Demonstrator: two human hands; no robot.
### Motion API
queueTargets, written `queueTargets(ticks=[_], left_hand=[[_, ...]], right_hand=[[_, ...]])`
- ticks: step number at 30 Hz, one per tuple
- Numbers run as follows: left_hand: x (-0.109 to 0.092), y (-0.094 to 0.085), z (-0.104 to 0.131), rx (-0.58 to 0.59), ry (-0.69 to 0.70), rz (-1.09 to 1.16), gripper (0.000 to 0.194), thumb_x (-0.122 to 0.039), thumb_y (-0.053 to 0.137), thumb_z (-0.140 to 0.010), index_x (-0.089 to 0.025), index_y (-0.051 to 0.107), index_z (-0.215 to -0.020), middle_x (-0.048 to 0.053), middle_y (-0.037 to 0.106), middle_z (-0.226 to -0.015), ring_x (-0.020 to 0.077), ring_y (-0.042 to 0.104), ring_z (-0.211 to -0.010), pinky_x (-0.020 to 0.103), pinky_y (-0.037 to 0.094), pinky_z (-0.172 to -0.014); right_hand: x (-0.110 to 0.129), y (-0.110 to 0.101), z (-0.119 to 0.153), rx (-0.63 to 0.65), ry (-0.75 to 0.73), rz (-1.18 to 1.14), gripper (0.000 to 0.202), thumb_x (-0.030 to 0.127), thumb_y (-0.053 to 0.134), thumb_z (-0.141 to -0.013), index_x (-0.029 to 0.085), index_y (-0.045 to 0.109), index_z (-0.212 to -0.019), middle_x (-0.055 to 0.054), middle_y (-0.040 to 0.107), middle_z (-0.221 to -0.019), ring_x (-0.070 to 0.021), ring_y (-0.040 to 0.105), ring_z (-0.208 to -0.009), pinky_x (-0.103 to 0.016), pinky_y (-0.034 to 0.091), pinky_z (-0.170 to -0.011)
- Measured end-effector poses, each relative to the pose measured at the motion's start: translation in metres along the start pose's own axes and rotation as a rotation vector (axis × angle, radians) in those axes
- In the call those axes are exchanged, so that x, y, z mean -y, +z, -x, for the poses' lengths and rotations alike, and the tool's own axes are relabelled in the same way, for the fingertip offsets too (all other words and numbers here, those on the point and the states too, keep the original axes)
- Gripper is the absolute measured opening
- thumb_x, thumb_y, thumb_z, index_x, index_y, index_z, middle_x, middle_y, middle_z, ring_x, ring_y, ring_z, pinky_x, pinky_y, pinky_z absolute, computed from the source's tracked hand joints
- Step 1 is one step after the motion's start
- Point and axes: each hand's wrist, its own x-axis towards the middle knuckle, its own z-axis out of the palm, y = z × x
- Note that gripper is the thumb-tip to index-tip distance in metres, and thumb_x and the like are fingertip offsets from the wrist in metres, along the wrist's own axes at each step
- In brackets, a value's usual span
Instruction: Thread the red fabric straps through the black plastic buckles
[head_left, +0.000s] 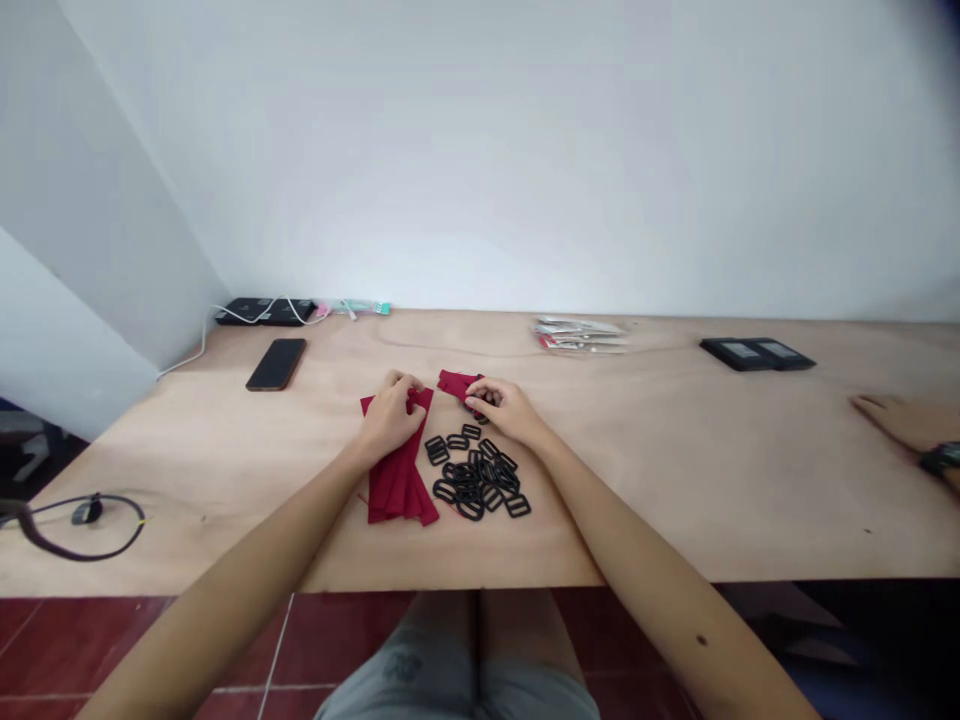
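Observation:
Several red fabric strips (pixel 395 485) lie fanned out in a stack on the table. My left hand (pixel 394 412) is at the top of this stack, its fingers closed on a red strip that shows between thumb and forefinger. To the right, my right hand (pixel 501 405) has thumb and fingers pinched at a short red fabric piece (pixel 451 382) with black plastic at its end, partly hidden under the fingers. Between my forearms lies a loose heap of black plastic strap buckles (pixel 466 483), some oval rings and some rectangular sliders.
A phone (pixel 276 364) lies at the left, near black boxes (pixel 264 311) with a white cable. Packaged items (pixel 579 334) and two black devices (pixel 757 353) are along the back. A looped dark cable (pixel 82 555) lies front left. Another person's hand (pixel 900 420) rests at the right.

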Motion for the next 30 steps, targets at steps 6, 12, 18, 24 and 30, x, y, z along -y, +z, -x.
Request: queueTargets(ticks=[6, 12, 18, 24, 30], left_hand=[[0.0010, 0.0029, 0.0015, -0.015, 0.029, -0.006, 0.030, -0.005, 0.061, -0.084, -0.021, 0.063, -0.109, 0.010, 0.058, -0.121, 0.0245, 0.070, -0.104, 0.043, 0.061, -0.098], [0.0026, 0.0045, 0.0009, -0.068, -0.005, 0.006, 0.032, -0.004, 0.059, -0.083, -0.021, 0.065, -0.110, 0.010, 0.058, -0.121, 0.0235, 0.069, -0.102, 0.043, 0.061, -0.098], [0.0004, 0.0039, -0.0001, -0.093, -0.028, 0.028, 0.034, -0.002, 0.059, -0.083, -0.020, 0.066, -0.111, 0.011, 0.059, -0.121, 0.0233, 0.070, -0.102, 0.043, 0.062, -0.098], [0.0016, 0.0046, 0.0001, -0.088, 0.001, 0.039, 0.038, 0.001, 0.059, -0.080, -0.020, 0.067, -0.111, 0.010, 0.059, -0.119, 0.0226, 0.070, -0.104, 0.043, 0.061, -0.103], [0.0012, 0.0027, 0.0006, -0.113, -0.011, 0.025, 0.038, 0.003, 0.059, -0.078, -0.020, 0.067, -0.107, 0.010, 0.058, -0.118, 0.0243, 0.071, -0.104, 0.046, 0.060, -0.106]], right_hand=[[-0.0018, -0.0009, -0.0001, 0.043, -0.024, 0.036, 0.018, 0.029, 0.066, -0.095, 0.022, 0.081, -0.102, -0.008, 0.081, -0.108, -0.0257, 0.071, -0.102, -0.041, 0.052, -0.097], [-0.0043, -0.0014, 0.0003, 0.045, -0.077, 0.124, 0.021, 0.025, 0.061, -0.098, 0.024, 0.079, -0.108, -0.008, 0.079, -0.113, -0.0257, 0.069, -0.105, -0.043, 0.050, -0.101], [0.0008, -0.0058, -0.0005, 0.039, -0.169, 0.213, 0.017, 0.026, 0.060, -0.100, 0.022, 0.077, -0.099, -0.010, 0.072, -0.104, -0.0262, 0.065, -0.101, -0.043, 0.048, -0.099], [0.0055, -0.0069, 0.0023, 0.073, -0.155, 0.239, 0.011, 0.031, 0.071, -0.096, 0.023, 0.077, -0.100, -0.008, 0.071, -0.105, -0.0264, 0.065, -0.101, -0.043, 0.048, -0.098], [-0.0007, -0.0064, 0.0012, 0.043, -0.156, 0.271, 0.010, 0.026, 0.068, -0.096, 0.024, 0.077, -0.100, -0.009, 0.075, -0.107, -0.0279, 0.067, -0.103, -0.045, 0.048, -0.099]])
